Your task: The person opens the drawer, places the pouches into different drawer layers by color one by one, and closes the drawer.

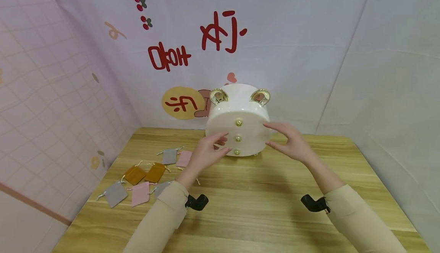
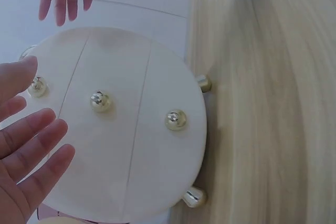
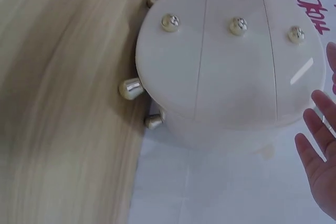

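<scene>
A white rounded box (image 1: 225,125) with gold ear-shaped loops on top stands at the back of the table. Its front has drawer seams and a column of gold knobs (image 2: 101,101), and short gold feet (image 3: 131,88) hold it up. My left hand (image 1: 210,150) hovers before the box's left half, fingers spread and loosely bent, nothing in it. On the other side my right hand (image 1: 290,140) is held near the box's right edge, thumb and fingers apart, also holding nothing. In the right wrist view, fingers (image 3: 315,129) show beside the box.
Several small drawstring pouches lie at the table's left, among them a grey pouch (image 1: 115,194), a pink pouch (image 1: 140,194) and a brown pouch (image 1: 156,172). The wooden table (image 1: 247,214) meets a printed cloth backdrop (image 1: 292,54) right behind the box.
</scene>
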Demonstrator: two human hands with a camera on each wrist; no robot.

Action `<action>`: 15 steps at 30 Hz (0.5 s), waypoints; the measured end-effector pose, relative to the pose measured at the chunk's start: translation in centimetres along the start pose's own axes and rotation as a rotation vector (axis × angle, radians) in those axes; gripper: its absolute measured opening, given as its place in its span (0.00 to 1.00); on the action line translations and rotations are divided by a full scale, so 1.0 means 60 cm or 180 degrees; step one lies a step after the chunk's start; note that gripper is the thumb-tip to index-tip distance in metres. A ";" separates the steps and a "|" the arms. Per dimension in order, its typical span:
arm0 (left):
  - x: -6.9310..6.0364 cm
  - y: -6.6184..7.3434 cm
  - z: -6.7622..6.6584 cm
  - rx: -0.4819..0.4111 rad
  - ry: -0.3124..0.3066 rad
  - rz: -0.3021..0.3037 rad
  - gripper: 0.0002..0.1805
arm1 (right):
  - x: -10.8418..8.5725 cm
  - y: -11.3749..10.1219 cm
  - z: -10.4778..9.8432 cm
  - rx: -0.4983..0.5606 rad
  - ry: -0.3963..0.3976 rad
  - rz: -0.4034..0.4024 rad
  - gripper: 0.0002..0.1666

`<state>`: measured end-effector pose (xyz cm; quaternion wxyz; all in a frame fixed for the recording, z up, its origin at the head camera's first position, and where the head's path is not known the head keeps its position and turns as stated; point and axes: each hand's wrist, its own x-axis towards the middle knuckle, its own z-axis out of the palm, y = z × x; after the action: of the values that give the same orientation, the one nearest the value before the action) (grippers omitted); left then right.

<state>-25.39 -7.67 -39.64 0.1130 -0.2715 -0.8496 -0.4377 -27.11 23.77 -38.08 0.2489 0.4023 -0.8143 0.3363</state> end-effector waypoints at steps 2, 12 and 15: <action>0.009 0.005 -0.001 -0.0047 -0.0018 -0.0016 0.28 | 0.007 0.006 -0.007 -0.0032 0.0029 -0.0043 0.37; 0.042 0.024 -0.004 -0.0092 -0.0105 -0.0070 0.29 | 0.035 0.027 -0.042 0.0009 -0.0242 0.0381 0.32; 0.048 0.028 -0.001 -0.0175 -0.0095 -0.0130 0.29 | 0.044 0.035 -0.052 0.0186 -0.0406 0.0594 0.30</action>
<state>-26.82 -5.91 -37.23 0.0839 -0.2636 -0.8442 -0.4590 -29.86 25.77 -35.00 0.1523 0.3523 -0.8523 0.3553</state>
